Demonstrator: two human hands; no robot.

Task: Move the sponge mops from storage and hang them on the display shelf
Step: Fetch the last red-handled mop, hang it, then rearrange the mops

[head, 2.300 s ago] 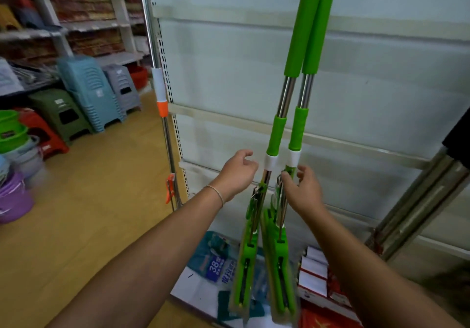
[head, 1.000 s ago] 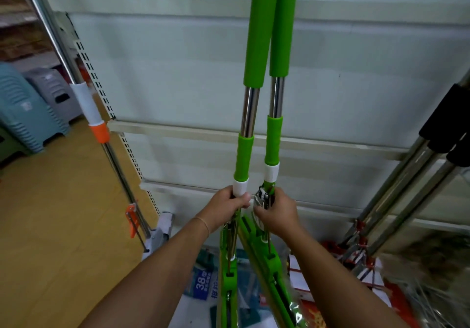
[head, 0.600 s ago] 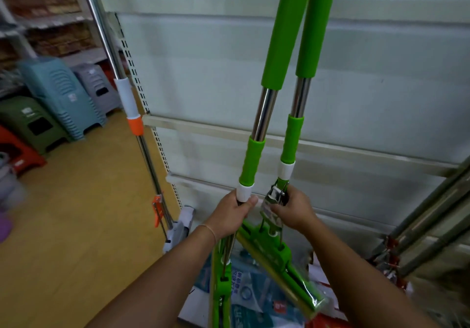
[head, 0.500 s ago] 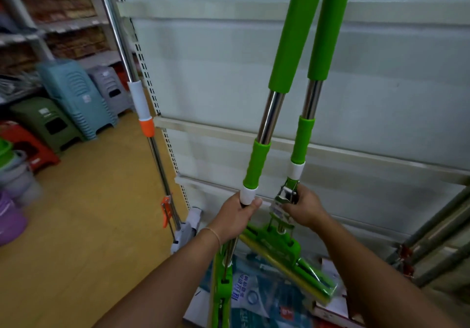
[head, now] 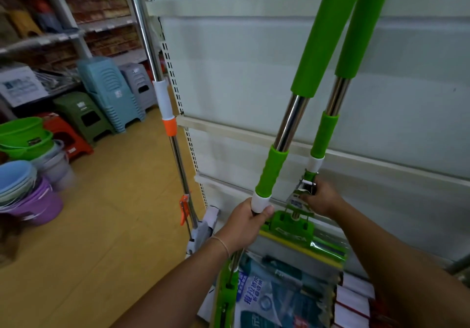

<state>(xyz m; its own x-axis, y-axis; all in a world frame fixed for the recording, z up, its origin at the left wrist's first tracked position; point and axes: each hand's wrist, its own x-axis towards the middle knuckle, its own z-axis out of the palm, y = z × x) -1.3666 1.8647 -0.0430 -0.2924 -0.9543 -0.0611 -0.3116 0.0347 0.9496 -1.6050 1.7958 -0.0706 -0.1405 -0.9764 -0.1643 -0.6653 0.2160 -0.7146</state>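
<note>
1. Hands held one green sponge mop each in front of the pale display shelf panel (head: 254, 78). The left hand (head: 245, 222) was wrapped round the shaft of the left mop (head: 290, 124) just under its white collar, thumb lying across the collar.
2. The right hand (head: 321, 198) gripped the right mop (head: 328, 127) at the metal lever bracket below its own white collar, fingers curled round the bracket.
3. Both shafts rose side by side and leaned to the right, their long green foam grips running out of the top of the view, so where they ended could not be told.
4. Compared with half a second before, the right mop's head (head: 302, 240) had swung further round: it now lay nearly broadside to the camera, its yellow sponge strip in clear wrap almost level, where it had slanted down to the right.
5. The left mop's head (head: 226, 294) stayed edge-on, hanging below the left wrist.
6. The two shafts stood slightly wider apart at hand height than before.
7. An orange-collared mop (head: 169, 124) leaned against the shelf upright to the left, as earlier.
8. Stacked plastic stools (head: 112, 94) and buckets (head: 25, 137) sat on the yellow floor at far left; printed packages (head: 274, 297) lay below the mop heads.
</note>
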